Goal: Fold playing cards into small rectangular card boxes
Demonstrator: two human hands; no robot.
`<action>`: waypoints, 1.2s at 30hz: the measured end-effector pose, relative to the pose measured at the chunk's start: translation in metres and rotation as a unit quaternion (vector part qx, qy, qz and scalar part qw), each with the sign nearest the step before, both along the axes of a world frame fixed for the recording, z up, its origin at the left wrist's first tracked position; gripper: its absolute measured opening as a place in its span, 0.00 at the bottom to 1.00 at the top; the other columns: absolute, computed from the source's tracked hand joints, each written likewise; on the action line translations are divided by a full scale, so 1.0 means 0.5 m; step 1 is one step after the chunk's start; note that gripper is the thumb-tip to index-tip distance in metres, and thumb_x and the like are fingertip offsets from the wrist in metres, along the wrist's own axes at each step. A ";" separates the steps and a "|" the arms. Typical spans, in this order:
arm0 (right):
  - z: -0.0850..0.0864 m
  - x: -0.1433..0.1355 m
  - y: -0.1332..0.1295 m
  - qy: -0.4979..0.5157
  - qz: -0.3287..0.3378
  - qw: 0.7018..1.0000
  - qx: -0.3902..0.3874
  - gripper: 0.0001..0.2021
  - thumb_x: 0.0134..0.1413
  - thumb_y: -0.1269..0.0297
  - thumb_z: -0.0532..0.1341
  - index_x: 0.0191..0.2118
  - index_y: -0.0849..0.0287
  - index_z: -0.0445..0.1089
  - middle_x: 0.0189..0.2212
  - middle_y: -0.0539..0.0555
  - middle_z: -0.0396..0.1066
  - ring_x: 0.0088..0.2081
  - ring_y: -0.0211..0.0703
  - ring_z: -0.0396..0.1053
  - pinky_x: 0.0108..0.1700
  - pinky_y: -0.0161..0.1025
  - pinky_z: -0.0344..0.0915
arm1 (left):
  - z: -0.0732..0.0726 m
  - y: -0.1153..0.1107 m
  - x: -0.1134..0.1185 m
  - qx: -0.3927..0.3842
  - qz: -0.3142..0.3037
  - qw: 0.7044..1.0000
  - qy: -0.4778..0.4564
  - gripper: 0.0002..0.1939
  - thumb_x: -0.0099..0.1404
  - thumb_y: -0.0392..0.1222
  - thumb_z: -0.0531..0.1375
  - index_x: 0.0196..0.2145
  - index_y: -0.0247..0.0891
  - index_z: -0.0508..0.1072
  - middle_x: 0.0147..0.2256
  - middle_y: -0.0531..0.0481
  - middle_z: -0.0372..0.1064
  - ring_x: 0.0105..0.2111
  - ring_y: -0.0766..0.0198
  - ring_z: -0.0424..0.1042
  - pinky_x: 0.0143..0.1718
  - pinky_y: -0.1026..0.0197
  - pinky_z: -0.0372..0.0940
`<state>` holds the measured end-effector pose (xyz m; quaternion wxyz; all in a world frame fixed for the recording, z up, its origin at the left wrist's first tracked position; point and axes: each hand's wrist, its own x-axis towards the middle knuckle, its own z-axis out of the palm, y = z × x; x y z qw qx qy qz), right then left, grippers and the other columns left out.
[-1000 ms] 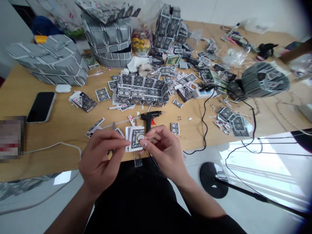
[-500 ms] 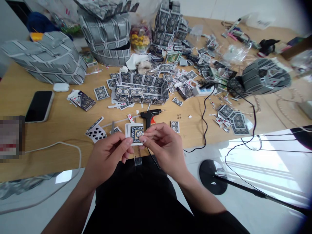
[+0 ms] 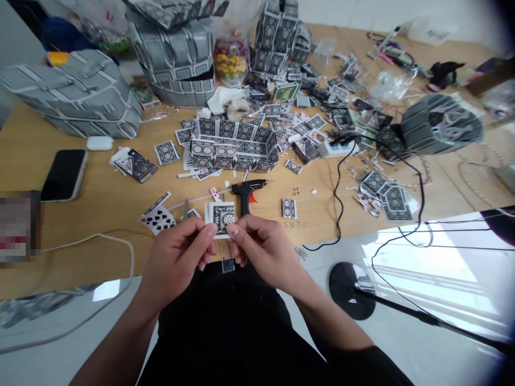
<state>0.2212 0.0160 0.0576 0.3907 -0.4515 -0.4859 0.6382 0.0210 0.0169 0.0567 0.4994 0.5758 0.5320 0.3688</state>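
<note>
Your left hand (image 3: 177, 260) and right hand (image 3: 261, 249) meet at the near edge of the wooden surface (image 3: 100, 214), thumbs and forefingers pinched shut on the lower edge of a small patterned card piece (image 3: 223, 219), one hand on each bottom corner. The piece faces up toward you with its blue-and-white back showing, and sits just above the surface edge, directly in front of your torso. Whether it lies on the surface or is lifted clear of it cannot be told from this view. The remaining fingers of both hands are curled loosely under the palms. Just behind the piece, close to your right fingertips, a black glue gun (image 3: 246, 192) stands on the surface with its nozzle pointing right; a black cable (image 3: 338, 198) loops away to the right, and its end at the gun is hidden. A clear ruler (image 3: 226, 258) hangs over the surface edge between your hands. To the left of the piece lies a face-up spade card (image 3: 160, 220), and to the right a single small cut card (image 3: 288, 208). Farther back, centred, sits an open box built from cards (image 3: 233, 146), with loose cards scattered around it. A dark phone (image 3: 63, 175) rests at the left, with a white earbud case (image 3: 100, 142) just beyond it. A white cable (image 3: 100, 241) curves across the near left of the surface.
</note>
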 end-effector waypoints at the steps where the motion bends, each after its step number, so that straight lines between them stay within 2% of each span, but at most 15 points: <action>1: -0.002 0.000 -0.001 -0.011 -0.002 1.000 0.014 0.21 0.70 0.48 0.69 0.31 0.57 0.71 0.23 0.47 0.71 0.24 0.35 0.67 0.28 0.35 0.65 | 0.000 -0.001 0.001 -0.001 0.006 1.000 -0.001 0.19 0.78 0.44 0.61 0.27 0.40 0.74 0.21 0.57 0.70 0.18 0.72 0.68 0.21 0.70 0.66; 4: -0.008 -0.002 -0.002 -0.010 -0.007 0.999 0.034 0.21 0.71 0.47 0.68 0.32 0.57 0.70 0.22 0.45 0.69 0.23 0.34 0.64 0.28 0.35 0.61 | -0.001 -0.003 0.001 -0.004 0.018 1.000 -0.008 0.18 0.77 0.43 0.62 0.27 0.40 0.74 0.22 0.56 0.70 0.18 0.71 0.68 0.21 0.70 0.66; 9: -0.011 -0.002 0.004 0.005 -0.004 1.000 0.024 0.22 0.69 0.47 0.70 0.29 0.56 0.68 0.22 0.45 0.68 0.23 0.34 0.62 0.27 0.35 0.57 | -0.005 -0.007 -0.001 -0.016 0.005 0.999 -0.038 0.17 0.77 0.43 0.62 0.28 0.40 0.74 0.22 0.56 0.71 0.18 0.71 0.69 0.21 0.70 0.66; 14: -0.008 0.005 0.026 -0.035 -0.011 0.995 0.093 0.26 0.75 0.45 0.62 0.27 0.55 0.64 0.22 0.45 0.62 0.25 0.36 0.57 0.29 0.37 0.55 | 0.000 -0.011 0.002 -0.015 -0.023 0.999 -0.037 0.18 0.77 0.42 0.62 0.27 0.40 0.74 0.21 0.57 0.70 0.18 0.72 0.68 0.21 0.70 0.66; 20: -0.018 0.003 0.037 -0.036 -0.025 0.988 0.149 0.27 0.75 0.45 0.63 0.26 0.55 0.62 0.24 0.46 0.55 0.27 0.38 0.52 0.31 0.39 0.55 | 0.003 -0.016 0.004 -0.007 -0.039 0.998 -0.042 0.17 0.78 0.42 0.61 0.28 0.40 0.75 0.22 0.56 0.72 0.19 0.71 0.70 0.22 0.70 0.67; 26: -0.022 0.007 0.035 -0.015 -0.034 0.985 0.166 0.21 0.76 0.51 0.63 0.30 0.55 0.68 0.26 0.46 0.59 0.28 0.39 0.55 0.32 0.40 0.55 | -0.004 -0.023 0.002 -0.008 -0.051 0.998 -0.041 0.17 0.78 0.42 0.62 0.29 0.39 0.76 0.22 0.56 0.72 0.19 0.72 0.70 0.23 0.71 0.67; 31: -0.021 0.007 0.028 -0.050 -0.055 0.978 0.195 0.22 0.75 0.51 0.63 0.28 0.55 0.68 0.25 0.48 0.62 0.28 0.39 0.58 0.33 0.40 0.58 | -0.012 -0.028 0.007 -0.006 -0.048 0.997 -0.054 0.17 0.79 0.41 0.61 0.29 0.39 0.76 0.23 0.55 0.73 0.20 0.72 0.71 0.23 0.72 0.67; 36: -0.034 -0.005 0.016 -0.047 -0.068 0.985 0.151 0.24 0.77 0.47 0.60 0.29 0.55 0.65 0.24 0.47 0.59 0.27 0.38 0.55 0.30 0.39 0.56 | -0.017 -0.031 0.005 -0.006 -0.038 0.997 -0.061 0.19 0.79 0.43 0.61 0.28 0.39 0.75 0.23 0.55 0.72 0.19 0.71 0.70 0.22 0.71 0.67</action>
